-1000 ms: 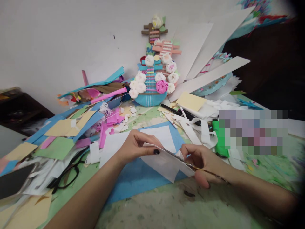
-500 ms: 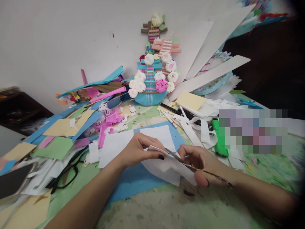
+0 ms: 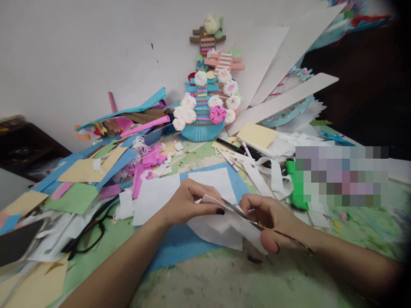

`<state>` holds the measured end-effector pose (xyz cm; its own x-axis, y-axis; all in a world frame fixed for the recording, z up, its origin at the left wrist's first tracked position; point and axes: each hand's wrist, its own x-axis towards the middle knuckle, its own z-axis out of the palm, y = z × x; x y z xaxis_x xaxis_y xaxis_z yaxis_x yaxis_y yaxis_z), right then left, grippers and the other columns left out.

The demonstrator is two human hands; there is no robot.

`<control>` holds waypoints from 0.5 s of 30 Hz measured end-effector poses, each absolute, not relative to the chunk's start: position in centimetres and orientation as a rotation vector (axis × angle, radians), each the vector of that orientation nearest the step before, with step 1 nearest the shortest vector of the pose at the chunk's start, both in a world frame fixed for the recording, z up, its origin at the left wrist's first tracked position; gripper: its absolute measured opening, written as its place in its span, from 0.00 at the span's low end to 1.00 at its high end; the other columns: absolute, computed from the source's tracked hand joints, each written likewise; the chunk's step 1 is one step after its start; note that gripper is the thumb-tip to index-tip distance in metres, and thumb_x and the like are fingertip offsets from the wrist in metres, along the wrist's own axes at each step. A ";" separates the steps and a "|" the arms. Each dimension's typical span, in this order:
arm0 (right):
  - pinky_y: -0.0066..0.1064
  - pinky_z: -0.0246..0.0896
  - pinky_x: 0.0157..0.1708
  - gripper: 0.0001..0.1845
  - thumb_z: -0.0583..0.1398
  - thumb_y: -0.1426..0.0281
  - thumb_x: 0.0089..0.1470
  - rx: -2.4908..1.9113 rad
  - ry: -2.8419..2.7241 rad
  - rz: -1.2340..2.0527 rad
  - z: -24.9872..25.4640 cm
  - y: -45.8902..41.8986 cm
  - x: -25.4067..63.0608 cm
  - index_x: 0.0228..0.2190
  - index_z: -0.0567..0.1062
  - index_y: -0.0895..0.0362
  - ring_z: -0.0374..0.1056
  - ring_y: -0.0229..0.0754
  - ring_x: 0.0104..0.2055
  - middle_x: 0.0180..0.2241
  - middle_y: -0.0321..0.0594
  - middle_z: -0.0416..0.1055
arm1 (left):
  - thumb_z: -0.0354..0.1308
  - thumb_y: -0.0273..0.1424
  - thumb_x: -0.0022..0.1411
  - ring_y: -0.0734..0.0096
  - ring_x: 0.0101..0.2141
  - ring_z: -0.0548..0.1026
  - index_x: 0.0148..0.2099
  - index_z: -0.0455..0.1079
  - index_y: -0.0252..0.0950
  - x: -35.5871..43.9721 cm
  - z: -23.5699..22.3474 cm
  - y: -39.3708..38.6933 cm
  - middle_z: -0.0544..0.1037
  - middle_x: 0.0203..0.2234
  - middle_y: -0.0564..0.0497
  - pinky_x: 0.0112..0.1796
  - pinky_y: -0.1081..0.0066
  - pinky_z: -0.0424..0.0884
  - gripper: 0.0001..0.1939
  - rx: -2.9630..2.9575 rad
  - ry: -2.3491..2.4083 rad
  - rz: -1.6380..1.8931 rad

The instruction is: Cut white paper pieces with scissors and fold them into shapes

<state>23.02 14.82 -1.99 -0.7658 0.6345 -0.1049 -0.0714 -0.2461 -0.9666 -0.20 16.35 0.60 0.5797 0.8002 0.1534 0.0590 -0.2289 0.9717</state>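
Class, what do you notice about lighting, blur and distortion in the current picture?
Head view, centre: soft light, the scissors readable without strong glare; head view, right: a dark edge, and pixelation bordering the green object; head view, left: the dark slab looks soft and stretched, probably by a wide lens.

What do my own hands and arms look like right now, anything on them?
Your left hand and right hand are ungloved, and both forearms show bare, with no sleeves in view. The left thumbnail looks painted black; the right thumbnail also looks dark, though only its edge shows.
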 end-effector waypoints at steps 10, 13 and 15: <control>0.21 0.50 0.18 0.38 0.73 0.51 0.19 -0.780 -1.454 2.100 -3.0 15.0 23.1 0.29 0.62 0.56 0.63 0.33 0.21 0.24 0.32 0.69 | 0.66 0.27 0.52 0.63 0.32 0.76 0.32 0.80 0.33 -0.2 0.4 16.4 0.80 0.29 0.43 0.34 0.67 0.71 0.04 1.625 0.669 0.825; 0.21 0.50 0.17 0.39 0.72 0.50 0.19 -0.790 -1.462 2.098 -2.9 15.0 23.0 0.29 0.62 0.56 0.63 0.33 0.20 0.24 0.32 0.69 | 0.66 0.26 0.52 0.64 0.31 0.76 0.32 0.80 0.33 -0.2 0.5 16.3 0.80 0.29 0.43 0.34 0.68 0.70 0.03 1.624 0.673 0.828; 0.21 0.50 0.17 0.38 0.71 0.48 0.22 -0.774 -1.477 2.087 -2.6 14.9 23.0 0.30 0.63 0.56 0.62 0.32 0.20 0.24 0.33 0.69 | 0.66 0.26 0.52 0.64 0.31 0.76 0.32 0.80 0.33 -0.2 0.5 16.3 0.80 0.29 0.43 0.33 0.68 0.70 0.03 1.628 0.676 0.831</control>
